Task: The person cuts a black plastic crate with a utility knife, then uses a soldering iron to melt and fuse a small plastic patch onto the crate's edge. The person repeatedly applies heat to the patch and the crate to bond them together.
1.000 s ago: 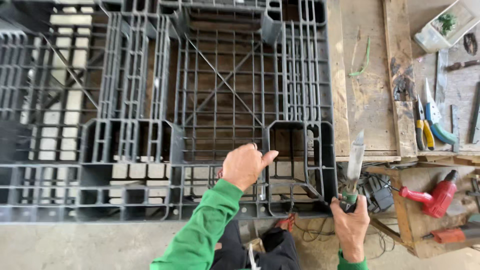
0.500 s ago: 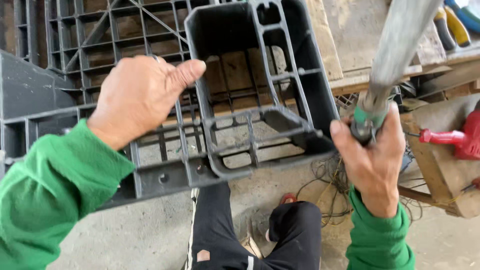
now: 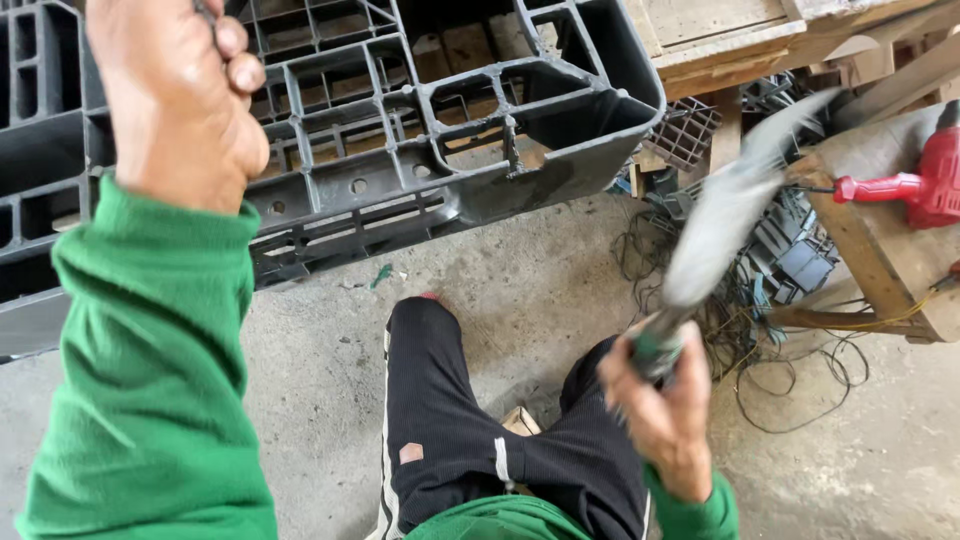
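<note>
Concrete floor [image 3: 560, 270] below, the left hand [image 3: 175, 95] clenches the black pallet [image 3: 450, 130] at eleven o'clock, steadying it best, while the right hand [image 3: 665, 410] fists a blurred blade [image 3: 730, 215].

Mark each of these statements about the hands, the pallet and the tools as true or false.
1. The left hand grips the black plastic grid pallet. True.
2. The right hand is empty. False: it holds a motion-blurred grey tool with a green grip.
3. A red power drill lies on the wooden bench. True.
4. The person wears blue sleeves. False: the green sleeve shows.
5. The floor is wooden. False: it is grey concrete floor.
</note>
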